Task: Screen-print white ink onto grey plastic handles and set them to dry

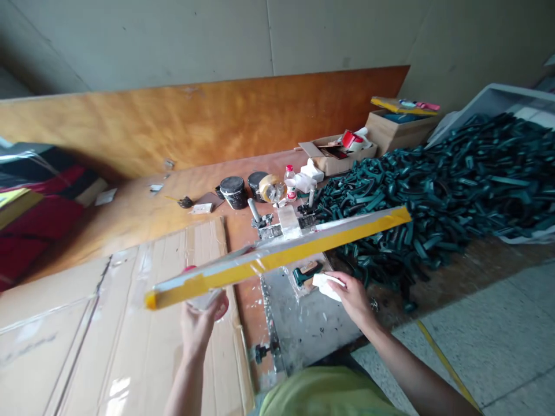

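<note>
A long frame with yellow tape along its near edge is raised and tilted over the printing jig. My left hand is closed below the frame's left part, around a pale object with a red rounded part; its kind is partly hidden by the frame. In my right hand is a crumpled white cloth or tissue, pinched between the fingers. Just left of it, a dark green plastic part lies on a small block on the grey metal base plate. Metal clamps stand behind the frame.
A large heap of dark green plastic parts spills from a grey bin at right. Black tubs, a tape roll and a red-capped bottle stand behind. Cardboard covers the left bench.
</note>
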Available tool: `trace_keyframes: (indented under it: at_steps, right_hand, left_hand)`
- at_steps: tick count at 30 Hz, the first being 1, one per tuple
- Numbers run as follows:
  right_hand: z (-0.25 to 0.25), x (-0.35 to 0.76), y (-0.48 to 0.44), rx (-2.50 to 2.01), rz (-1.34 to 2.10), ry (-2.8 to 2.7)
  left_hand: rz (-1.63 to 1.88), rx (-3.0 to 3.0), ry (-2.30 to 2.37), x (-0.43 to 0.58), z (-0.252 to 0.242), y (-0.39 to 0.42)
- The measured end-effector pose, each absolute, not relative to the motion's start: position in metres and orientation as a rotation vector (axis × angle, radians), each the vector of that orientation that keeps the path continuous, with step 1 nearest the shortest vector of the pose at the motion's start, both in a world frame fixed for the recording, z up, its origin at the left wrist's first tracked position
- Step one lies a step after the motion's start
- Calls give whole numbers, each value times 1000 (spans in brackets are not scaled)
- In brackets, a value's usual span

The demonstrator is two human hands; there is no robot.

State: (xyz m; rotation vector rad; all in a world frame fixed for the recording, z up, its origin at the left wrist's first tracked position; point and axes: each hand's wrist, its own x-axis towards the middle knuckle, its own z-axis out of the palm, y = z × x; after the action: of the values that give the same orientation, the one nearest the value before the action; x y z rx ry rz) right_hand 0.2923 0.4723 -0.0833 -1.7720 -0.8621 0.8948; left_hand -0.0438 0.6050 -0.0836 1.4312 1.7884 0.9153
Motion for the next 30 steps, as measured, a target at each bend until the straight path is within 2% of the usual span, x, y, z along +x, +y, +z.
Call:
trace_keyframes:
  at_steps: [3,7,15,30]
  right_hand:
    - [-82,283,474,-1720,956,-938]
    - [-77,272,465,-1674,1023,-1031]
    - [-86,277,435,-1621,1200,-985]
    - [-87,288,426,-1448,1360,-765]
  left_hand:
    - [560,1615,1684,-42,-75,543]
    - [189,2139,1551,1,-61,492]
    - [-312,2536,1506,52,-36,480]
    - [-505,2697,1418,82,1,489]
